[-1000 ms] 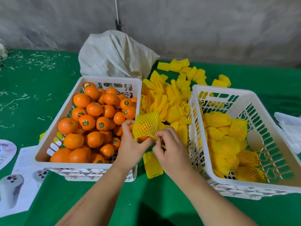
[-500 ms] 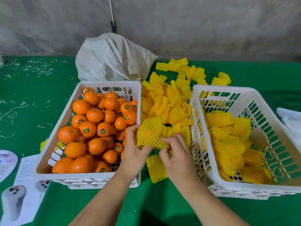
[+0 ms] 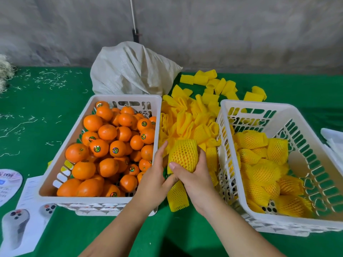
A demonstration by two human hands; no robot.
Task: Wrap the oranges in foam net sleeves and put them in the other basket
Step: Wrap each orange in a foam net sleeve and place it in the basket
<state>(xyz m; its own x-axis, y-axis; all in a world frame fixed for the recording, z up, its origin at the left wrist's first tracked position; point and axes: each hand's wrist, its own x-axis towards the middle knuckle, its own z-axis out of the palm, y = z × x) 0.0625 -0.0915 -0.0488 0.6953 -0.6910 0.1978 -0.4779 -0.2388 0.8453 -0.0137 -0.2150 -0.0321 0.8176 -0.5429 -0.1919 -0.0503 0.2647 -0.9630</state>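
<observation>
Sleeve now fully over orange (image 3: 183, 154), both hands (image 3: 194, 175) gripping.

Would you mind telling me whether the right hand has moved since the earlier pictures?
Yes. The right hand has come up round the wrapped orange, nearer the right basket.

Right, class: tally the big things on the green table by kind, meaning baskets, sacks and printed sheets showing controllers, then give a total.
White baskets: 2, the left basket of bare oranges and the right basket of wrapped ones.
White sack: 1
Printed sheet: 1
Total: 4
</observation>
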